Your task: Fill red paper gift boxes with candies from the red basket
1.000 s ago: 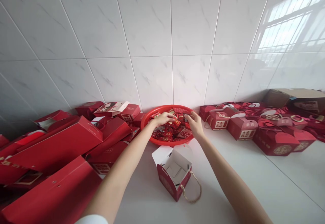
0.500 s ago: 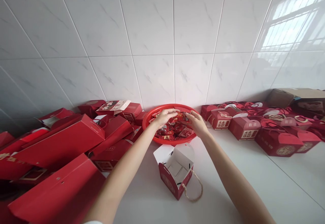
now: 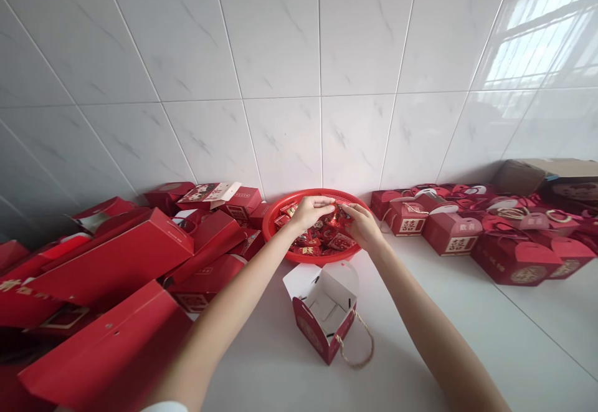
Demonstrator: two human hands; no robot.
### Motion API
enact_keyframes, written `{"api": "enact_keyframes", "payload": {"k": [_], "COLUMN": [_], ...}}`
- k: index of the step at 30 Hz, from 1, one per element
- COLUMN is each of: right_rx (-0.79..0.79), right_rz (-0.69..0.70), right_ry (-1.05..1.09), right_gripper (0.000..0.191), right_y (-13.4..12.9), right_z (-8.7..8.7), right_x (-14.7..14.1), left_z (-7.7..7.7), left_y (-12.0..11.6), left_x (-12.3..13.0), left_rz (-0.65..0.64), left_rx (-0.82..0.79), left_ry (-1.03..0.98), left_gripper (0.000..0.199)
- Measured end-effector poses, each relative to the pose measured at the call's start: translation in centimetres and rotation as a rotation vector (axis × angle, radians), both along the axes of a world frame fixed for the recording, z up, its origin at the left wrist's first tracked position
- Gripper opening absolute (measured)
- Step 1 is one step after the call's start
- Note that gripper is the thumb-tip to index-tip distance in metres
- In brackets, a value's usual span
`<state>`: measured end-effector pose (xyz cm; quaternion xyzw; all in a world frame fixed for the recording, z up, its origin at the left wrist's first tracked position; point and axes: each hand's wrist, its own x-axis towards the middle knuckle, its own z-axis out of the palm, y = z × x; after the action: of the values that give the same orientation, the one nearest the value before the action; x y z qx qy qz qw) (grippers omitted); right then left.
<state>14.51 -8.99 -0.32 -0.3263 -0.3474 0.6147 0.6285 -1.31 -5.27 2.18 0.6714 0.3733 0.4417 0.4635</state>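
A red plastic basket (image 3: 275, 251) full of small wrapped candies (image 3: 314, 239) stands against the wall. Over it, my left hand (image 3: 312, 212) and my right hand (image 3: 363, 225) come together, fingertips almost meeting. The fingers of both are bent inward and closed; shiny red wrapping shows between them, but whether it is held or lies in the basket behind is unclear. In front of the basket, between my forearms, a small red gift box (image 3: 322, 318) sits with its flaps up. Its white inside is bare, and a twisted rope handle (image 3: 371, 343) hangs off its right side.
Red boxes (image 3: 116, 262) lie heaped at the left, some tilted and open. Several closed red gift boxes (image 3: 451, 232) stand in rows at the right, with a brown cardboard box (image 3: 523, 175) behind. A white tiled wall (image 3: 280, 38) bounds the back of the white tabletop (image 3: 261, 362).
My two hands have drawn closer together over the basket, the left shifting slightly right. The gift box and the other boxes stay put; the view has tilted a little.
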Motion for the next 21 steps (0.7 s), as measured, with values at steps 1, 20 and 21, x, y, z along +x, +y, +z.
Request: {"api": "enact_keyframes", "payload": {"k": [1, 20, 21], "right_rx": [0.001, -0.028, -0.030], "right_rz": [-0.016, -0.134, -0.136], "right_ry": [0.009, 0.228, 0.237], "right_gripper": [0.033, 0.008, 0.007], "right_y": [0.1, 1.1, 1.2], "right_z": [-0.1, -0.2, -0.2], "right_x": [0.0, 1.6, 1.6], "left_z": [0.1, -1.1, -1.0], "left_y": [0.0, 1.6, 1.9], "left_x": [0.0, -1.7, -2.1], "left_rz": [0.001, 0.157, 0.202], "left_rx": [0.004, 0.102, 0.113], "left_ry": [0.013, 0.720, 0.739], "left_gripper": [0.030, 0.018, 0.018]}}
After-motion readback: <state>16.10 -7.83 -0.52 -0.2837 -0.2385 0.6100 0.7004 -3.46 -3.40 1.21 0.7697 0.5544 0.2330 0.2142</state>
